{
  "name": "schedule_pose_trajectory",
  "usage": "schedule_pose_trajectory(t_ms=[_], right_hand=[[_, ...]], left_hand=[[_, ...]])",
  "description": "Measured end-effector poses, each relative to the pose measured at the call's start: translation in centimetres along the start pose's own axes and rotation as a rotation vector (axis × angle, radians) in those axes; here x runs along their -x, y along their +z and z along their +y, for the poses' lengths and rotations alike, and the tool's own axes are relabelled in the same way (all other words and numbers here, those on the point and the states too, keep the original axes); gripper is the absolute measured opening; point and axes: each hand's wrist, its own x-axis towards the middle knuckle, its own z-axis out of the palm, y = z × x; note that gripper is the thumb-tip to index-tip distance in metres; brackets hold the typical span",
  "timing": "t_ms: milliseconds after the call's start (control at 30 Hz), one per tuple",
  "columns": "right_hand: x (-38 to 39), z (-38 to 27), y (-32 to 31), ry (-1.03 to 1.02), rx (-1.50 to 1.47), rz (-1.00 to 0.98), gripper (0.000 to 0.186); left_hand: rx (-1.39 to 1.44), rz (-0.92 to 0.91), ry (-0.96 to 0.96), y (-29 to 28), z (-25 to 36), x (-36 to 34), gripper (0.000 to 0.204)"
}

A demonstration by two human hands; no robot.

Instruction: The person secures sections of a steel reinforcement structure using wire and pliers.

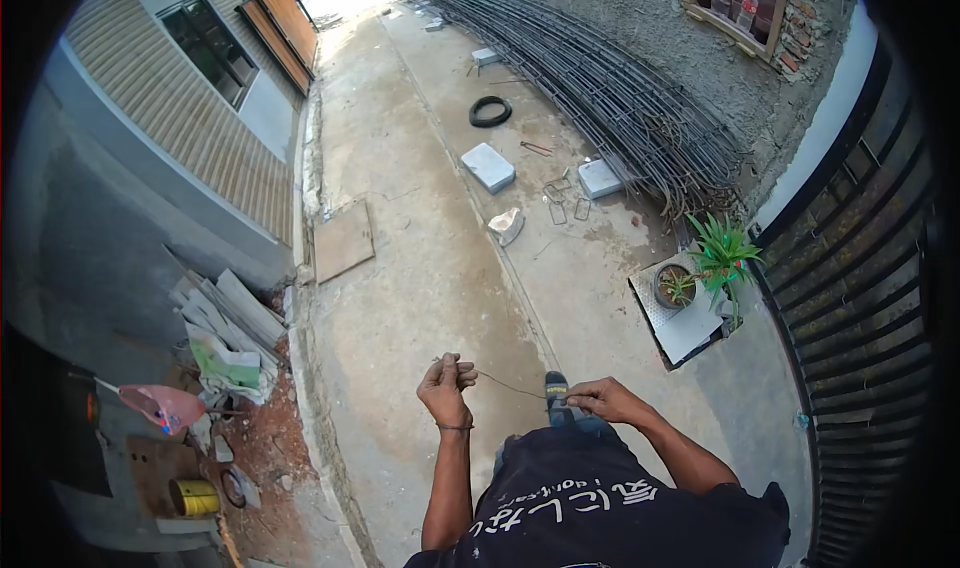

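Observation:
A thin, dark wire [512, 379] spans the gap between my hands, slightly bent along its length. Its one end is pinched in the curled fingers of my left hand [447, 388]. The thumb and fingers of my right hand [608, 401] close on the other end. Both hands are in front of my body, above the concrete ground. Below the wire, near my right hand, shows my sandalled foot [556, 380]. A dark band circles my left wrist.
Bundled steel bars [600, 78] lie along the right wall. Nearby are a coil of black wire [490, 112], red-handled pincers [536, 149], concrete blocks [488, 168] and bent metal stirrups [557, 208]. A potted plant [676, 285] stands beside a black gate [850, 298]. Rubble and boards [228, 313] lie left.

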Motion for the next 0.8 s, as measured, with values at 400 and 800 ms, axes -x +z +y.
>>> schedule_pose_trajectory(t_ms=[400, 800], right_hand=[[-33.7, -16.3, -15.7, -0.335, 0.038, -0.239, 0.024], [-56.9, -23.9, -28.5, -0.101, -0.296, 0.057, 0.031]], left_hand=[[0.154, 0.082, 0.004, 7.8, 5.1, -28.7, 0.038], [-0.045, -0.224, -0.016, 24.2, 12.6, -59.9, 0.032]])
